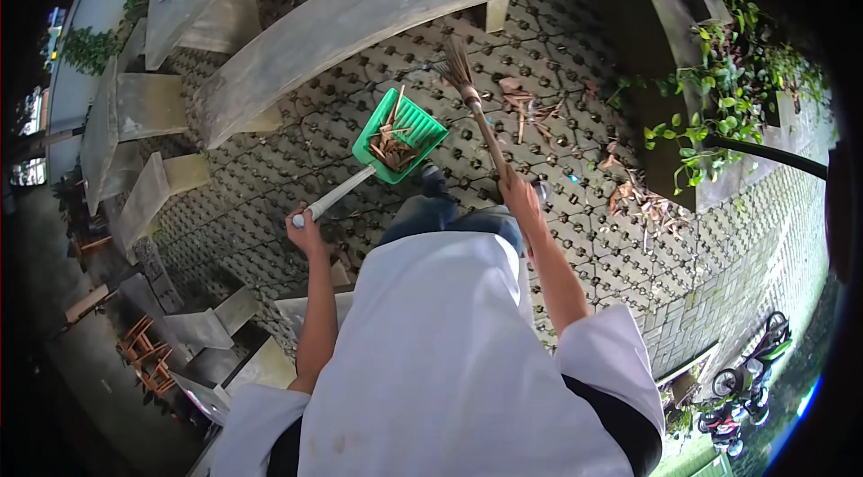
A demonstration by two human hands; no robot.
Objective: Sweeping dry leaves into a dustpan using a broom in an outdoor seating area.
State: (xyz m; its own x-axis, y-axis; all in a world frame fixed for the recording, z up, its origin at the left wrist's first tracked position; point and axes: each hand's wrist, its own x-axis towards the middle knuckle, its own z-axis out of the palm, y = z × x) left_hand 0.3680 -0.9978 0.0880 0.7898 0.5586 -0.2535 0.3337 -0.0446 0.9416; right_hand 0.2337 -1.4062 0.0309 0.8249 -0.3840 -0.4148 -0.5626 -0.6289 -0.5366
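My left hand (305,226) grips the end of the pale handle of a green plastic dustpan (431,132). Dry brown leaf pieces (392,152) and a long stick lie in the pan. In my right hand (520,197) is the wooden handle of a stick broom (487,130). Its bristles point away from me, just right of the pan and apart from it. To the right of the bristles, a small heap of dry leaf debris (524,109) lies on the perforated concrete pavers (323,140). Whether the bristles touch the pavers, I cannot tell.
A long concrete bench (364,18) curves across beyond the dustpan. More concrete benches (152,103) stand at the left. Another leaf heap (640,204) lies beside a planter with trailing green vines (715,133) at the right. Motorcycles (741,382) are parked at lower right.
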